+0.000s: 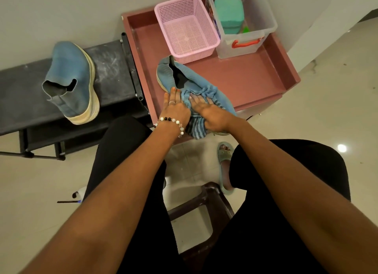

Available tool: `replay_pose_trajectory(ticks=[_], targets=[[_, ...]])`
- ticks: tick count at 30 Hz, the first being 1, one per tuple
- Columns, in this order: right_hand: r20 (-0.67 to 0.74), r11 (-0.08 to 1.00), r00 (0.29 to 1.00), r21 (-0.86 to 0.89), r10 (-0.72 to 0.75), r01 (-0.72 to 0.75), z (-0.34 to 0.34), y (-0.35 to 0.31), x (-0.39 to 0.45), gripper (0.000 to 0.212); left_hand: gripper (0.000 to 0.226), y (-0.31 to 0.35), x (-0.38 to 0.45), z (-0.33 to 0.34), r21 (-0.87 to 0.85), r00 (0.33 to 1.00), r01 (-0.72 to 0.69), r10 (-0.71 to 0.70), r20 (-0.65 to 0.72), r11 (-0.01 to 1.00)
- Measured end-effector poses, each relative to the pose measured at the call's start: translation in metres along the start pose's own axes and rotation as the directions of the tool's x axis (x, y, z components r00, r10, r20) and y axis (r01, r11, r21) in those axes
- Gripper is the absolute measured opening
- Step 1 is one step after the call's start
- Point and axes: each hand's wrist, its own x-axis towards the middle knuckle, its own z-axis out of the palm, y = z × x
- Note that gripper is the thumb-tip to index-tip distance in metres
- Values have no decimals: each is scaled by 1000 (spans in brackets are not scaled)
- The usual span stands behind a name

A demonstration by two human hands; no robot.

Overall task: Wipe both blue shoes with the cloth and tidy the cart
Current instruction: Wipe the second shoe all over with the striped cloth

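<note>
Lying on its side on the dark counter (pixel 114 69), well left of the hands, first blue shoe (pixel 70 79): knit upper, cream sole turned outward to the right, collar opening toward the viewer. Surface of counter scuffed with pale marks.

Second blue shoe (pixel 173 77) rests on the near edge of the pink cart tray (pixel 245 75), heel toward the back, dark opening visible, toe end covered. Blue cloth (pixel 197 102), striped, bunched over the toe and hanging off the tray's front edge.

Left hand (pixel 174 108): fingers extended and together, palm pressed flat on the shoe's side just left of the cloth; ring on one finger, beaded bracelet (pixel 171 122) at the wrist. Right hand (pixel 210 112): just beside the left, palm down, fingers spread over the bunched cloth, pressing it onto the shoe; whether it grips cannot be told.

Beyond the hands: pink basket (pixel 186 26), then clear bin (pixel 245 22) holding a green block (pixel 230 14).
</note>
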Motion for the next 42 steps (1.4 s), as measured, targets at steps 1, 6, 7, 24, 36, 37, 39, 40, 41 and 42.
replay_pose_trajectory(ticks=[1,6,7,24,36,37,39,40,41,42], targets=[[-11,1000,1000,9,5,-5,2,1,-2,82,50,-1,-1,1,0,1000,1,-1,2,1000],[27,993,999,110,-31,28,10,6,-33,68,53,-5,0,7,-51,1000,11,-12,-4,999],[36,990,999,140,-32,27,12,10,-46,64,54,-5,1,8,-65,1000,16,-17,-16,998],[-1,988,1000,152,1,0,18,5,-20,79,52,-6,-1,14,-59,1000,-15,15,-7,998],[-163,975,986,212,-31,66,16,8,-9,69,80,-16,-8,11,25,996,-54,52,68,998],[-124,975,991,210,-40,66,16,11,-22,69,79,-15,-8,10,16,996,-52,51,72,998],[-49,973,998,226,-41,51,19,18,-52,70,78,-13,-8,10,-1,997,-44,44,71,999],[-29,972,999,231,-44,50,20,22,-67,72,77,-13,-7,10,-7,997,-38,38,69,999],[-17,973,998,225,-53,55,21,25,-80,74,77,-13,-7,10,-12,997,-35,35,64,999],[-14,976,998,210,-64,65,22,27,-90,76,77,-13,-7,11,-15,998,-36,37,58,999]])
